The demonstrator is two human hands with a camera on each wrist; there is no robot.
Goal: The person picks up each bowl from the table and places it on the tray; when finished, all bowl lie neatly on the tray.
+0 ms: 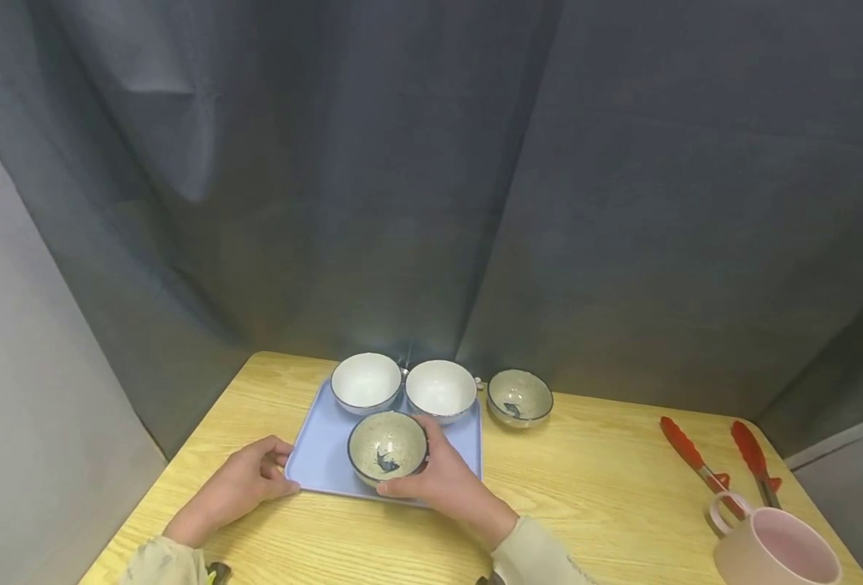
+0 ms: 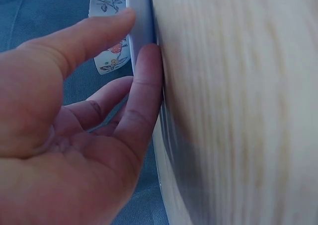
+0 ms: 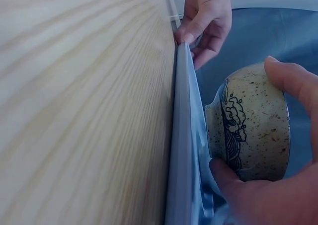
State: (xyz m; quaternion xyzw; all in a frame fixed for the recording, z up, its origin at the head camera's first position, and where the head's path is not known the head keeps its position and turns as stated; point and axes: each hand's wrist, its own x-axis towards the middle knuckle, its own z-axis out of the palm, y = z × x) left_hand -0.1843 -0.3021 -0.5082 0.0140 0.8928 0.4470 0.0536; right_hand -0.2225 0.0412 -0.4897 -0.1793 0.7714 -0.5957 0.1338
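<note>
My left hand pinches the left edge of a light blue tray near its front corner; in the left wrist view the thumb lies over the rim and a fingertip lies low against its side. My right hand grips a speckled beige bowl from its right, thumb low at the front and fingers round the far side. This bowl stays upright, close over the tray's front part, with a dark blue fish drawn inside. Behind it, two white bowls, one left and one right, stand side by side on the tray.
Just right of the tray, a second speckled bowl stands on the wooden table. Two red-tipped tongs and a pink mug are at the far right. A dark curtain hangs behind the table.
</note>
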